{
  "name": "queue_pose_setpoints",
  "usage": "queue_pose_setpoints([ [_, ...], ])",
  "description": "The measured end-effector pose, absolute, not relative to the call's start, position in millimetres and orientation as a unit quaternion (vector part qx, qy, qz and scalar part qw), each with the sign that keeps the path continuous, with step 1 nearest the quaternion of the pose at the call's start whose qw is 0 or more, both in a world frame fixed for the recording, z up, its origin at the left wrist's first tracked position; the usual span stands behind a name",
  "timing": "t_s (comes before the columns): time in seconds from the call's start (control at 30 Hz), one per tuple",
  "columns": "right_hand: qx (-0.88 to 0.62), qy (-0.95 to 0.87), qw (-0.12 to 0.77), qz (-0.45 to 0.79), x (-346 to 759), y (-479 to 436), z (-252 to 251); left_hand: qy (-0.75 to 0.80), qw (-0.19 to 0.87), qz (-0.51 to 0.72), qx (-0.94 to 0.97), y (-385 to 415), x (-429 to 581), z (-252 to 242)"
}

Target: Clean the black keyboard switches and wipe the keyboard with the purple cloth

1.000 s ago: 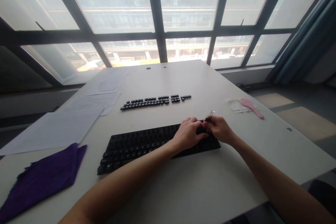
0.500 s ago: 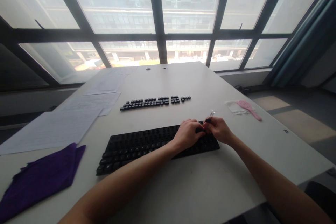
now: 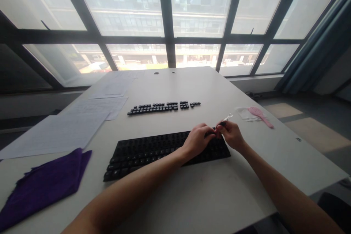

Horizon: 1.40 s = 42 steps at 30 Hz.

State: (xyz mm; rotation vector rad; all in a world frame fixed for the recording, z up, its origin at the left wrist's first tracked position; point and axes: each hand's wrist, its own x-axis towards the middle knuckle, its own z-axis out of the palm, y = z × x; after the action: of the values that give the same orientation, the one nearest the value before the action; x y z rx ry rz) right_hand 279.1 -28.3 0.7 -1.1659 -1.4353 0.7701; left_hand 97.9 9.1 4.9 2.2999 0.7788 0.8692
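A black keyboard [image 3: 153,145] lies across the white table, several keys gone from its upper rows. Over its right end my left hand [image 3: 197,139] is closed, thumb and forefinger brought together; what they hold, if anything, is hidden. Touching it, my right hand [image 3: 230,134] grips a small keycap puller [image 3: 228,117], whose shiny wire prongs point up and away. Behind the keyboard, loose black keycaps [image 3: 153,108] are lined up in rows and small groups.
A purple cloth [image 3: 52,181] lies at the front left, with paper sheets [image 3: 55,131] beyond it. To the right, a pink hairbrush [image 3: 260,112] rests partly on a white tissue [image 3: 245,114]. Large windows stand behind the table [image 3: 181,84].
The puller in my right hand has tilted over to the right, and its prongs have moved that way. My left hand stays over the keyboard's right end. The view has shifted slightly.
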Motion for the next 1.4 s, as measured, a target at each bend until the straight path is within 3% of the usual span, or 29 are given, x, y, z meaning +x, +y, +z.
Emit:
queue_pose_setpoints([
  [0.17,-0.526,-0.593,0.540,0.282,271.4,-29.5,0.8,0.283,0.299,0.342,0.845,6.0,96.2,8.6],
  [0.53,-0.531,-0.545,0.554,0.337,273.1,-24.0,1.8,0.239,0.254,0.364,0.864,5.7,98.3,-2.6],
  [0.8,-0.525,-0.510,0.593,0.336,272.9,-24.2,5.1,0.279,0.264,0.391,0.836,6.9,87.7,26.3],
  [1.13,-0.520,-0.520,0.580,0.351,272.7,-22.1,3.0,0.435,0.241,0.217,0.840,110.6,69.2,27.9],
  [1.4,-0.523,-0.528,0.569,0.351,273.9,-20.8,1.3,0.407,0.157,0.228,0.871,137.6,90.1,5.9],
])
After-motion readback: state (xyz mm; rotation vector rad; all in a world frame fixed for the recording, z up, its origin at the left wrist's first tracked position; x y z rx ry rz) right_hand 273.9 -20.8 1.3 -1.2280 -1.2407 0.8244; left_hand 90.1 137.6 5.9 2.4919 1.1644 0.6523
